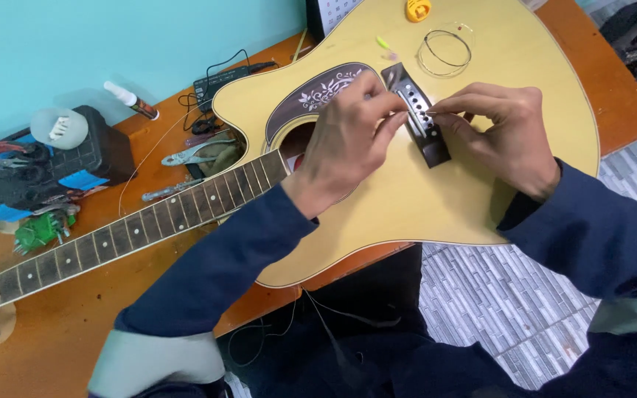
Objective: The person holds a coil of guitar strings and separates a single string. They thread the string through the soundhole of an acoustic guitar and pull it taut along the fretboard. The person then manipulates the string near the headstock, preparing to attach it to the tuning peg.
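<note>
Acoustic guitar [473,184] lies flat on wooden table [75,317], centre frame. My left hand [348,144] and right hand [506,133] both pinch a thin string [416,112] over the dark bridge [420,114], fingertips touching it. Coiled string [444,51] top centre, pliers [193,153] left of the soundhole.

Glossy wooden guitar [473,199] (dark matt bridge [436,144])
</note>
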